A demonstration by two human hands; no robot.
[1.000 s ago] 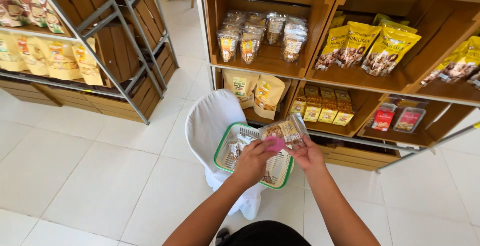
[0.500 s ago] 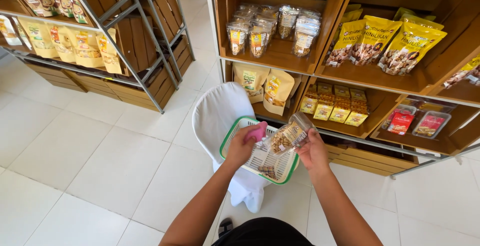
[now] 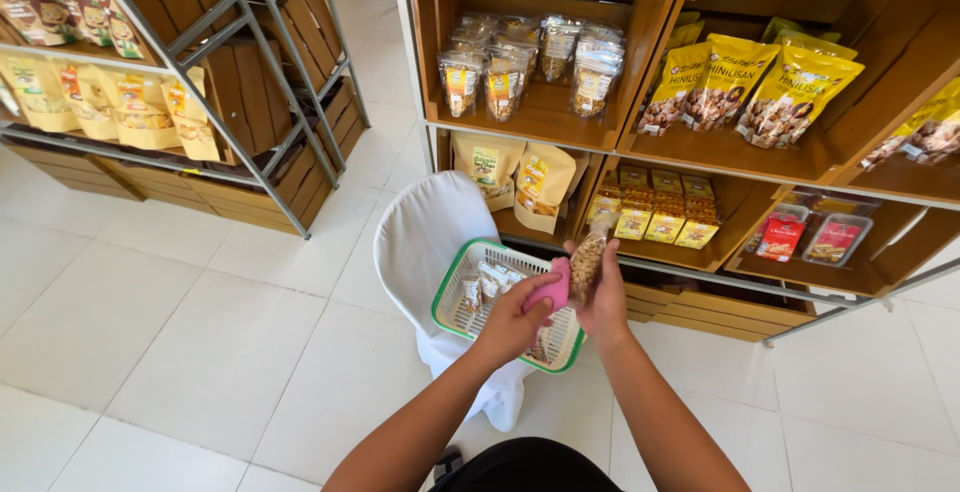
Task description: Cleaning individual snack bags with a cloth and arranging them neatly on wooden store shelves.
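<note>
While I stand over the green-rimmed basket point(image 3: 452, 287), which rests on a chair draped in white cloth point(image 3: 425, 237), my right hand point(image 3: 605, 302) is clamped around the lower end of a clear snack packet point(image 3: 587, 257). I hold it by the bottom so its face stays open to my other hand. My left hand point(image 3: 515, 320) is closed on a small pink cloth point(image 3: 551, 290), pressed against the packet's side, just beside my right fingers. The packet is above the basket's far right corner, in front of the lower wooden shelf point(image 3: 700, 257). Its long axis runs nearly upright, the top leaning slightly toward the shelf and away from me. More packets lie flat in the basket, kept within easy reach below my hands. Yellow boxes point(image 3: 660, 214) sit on the shelf just behind the packet.
</note>
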